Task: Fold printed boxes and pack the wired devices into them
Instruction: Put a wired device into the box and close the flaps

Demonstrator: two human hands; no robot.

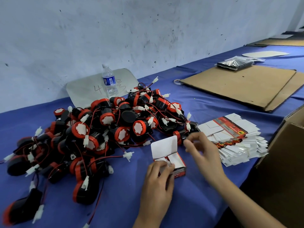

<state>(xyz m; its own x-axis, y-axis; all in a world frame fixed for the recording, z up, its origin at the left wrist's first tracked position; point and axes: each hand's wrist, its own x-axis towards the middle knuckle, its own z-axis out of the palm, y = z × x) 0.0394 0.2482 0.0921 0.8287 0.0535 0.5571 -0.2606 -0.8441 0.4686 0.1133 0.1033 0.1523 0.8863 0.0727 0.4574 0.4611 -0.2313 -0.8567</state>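
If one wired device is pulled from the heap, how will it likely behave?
Thin wires cross between devices in the heap, so it will probably snag and drag neighbours. The round body looks rigid and might roll once freed. Its white connector would likely dangle on a floppy lead.

My L hand [160, 176] lies palm-down, fingers curled over the near edge of the box [172, 157], gripping it. R forearm comes in from lower right. R hand [201, 149] hovers w/ fingers bent fwd, too blurred to tell if they're pinching anything.
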